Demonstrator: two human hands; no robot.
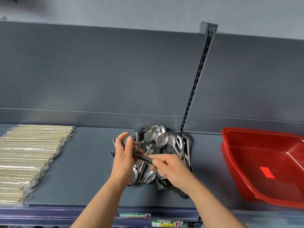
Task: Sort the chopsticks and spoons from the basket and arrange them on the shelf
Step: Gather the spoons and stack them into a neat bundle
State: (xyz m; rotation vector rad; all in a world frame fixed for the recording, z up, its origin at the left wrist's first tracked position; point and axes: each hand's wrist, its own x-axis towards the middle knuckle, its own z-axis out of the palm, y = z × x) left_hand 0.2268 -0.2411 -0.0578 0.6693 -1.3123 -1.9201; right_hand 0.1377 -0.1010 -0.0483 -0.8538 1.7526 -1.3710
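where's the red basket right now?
Head view, far right: the red basket sits on the shelf, just right of the spoon pile.

No word or number can be read. Two small labels sit on the near front edge of the shelf (92, 170), below the middle of the scene. The left label (131, 215) is white with a green band and bears a red upward arrow (147, 216) at its right end. The right label (164, 224), slightly lower, is yellow and green and bears a second red arrow (177, 224). The print on both is blurred. On the floor of the red basket (230, 145), far right, a bright red rectangle (267, 172) shows no print.
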